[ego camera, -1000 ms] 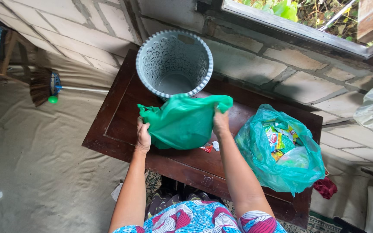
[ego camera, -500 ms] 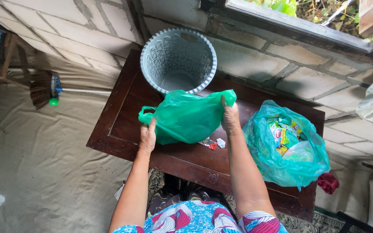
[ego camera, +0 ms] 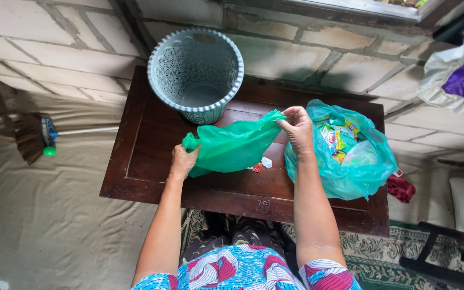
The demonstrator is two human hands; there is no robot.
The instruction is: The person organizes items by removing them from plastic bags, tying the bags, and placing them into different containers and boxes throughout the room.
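I hold an empty green plastic bag (ego camera: 232, 146) stretched between both hands above a dark wooden table (ego camera: 140, 156). My left hand (ego camera: 182, 161) grips the bag's left end. My right hand (ego camera: 298, 128) pinches its right corner, raised a little higher. A grey perforated plastic basket (ego camera: 195, 72) stands upright and empty at the table's far edge, just beyond the bag. To the right sits a teal plastic bag (ego camera: 350, 161) full of colourful wrappers, close against my right wrist. Small scraps of wrapper (ego camera: 261, 165) lie on the table under the green bag.
A brick wall (ego camera: 71, 48) runs behind the table. A broom (ego camera: 38, 137) lies on the cloth-covered floor (ego camera: 38, 215) at the left. A red cloth (ego camera: 401, 188) hangs at the table's right edge. A dark chair frame (ego camera: 447, 252) stands at the lower right.
The green bag has gone from bunched and puffed to pulled flatter and longer. My right hand shifted right toward the teal bag and my left hand dropped slightly. The view tilted down.
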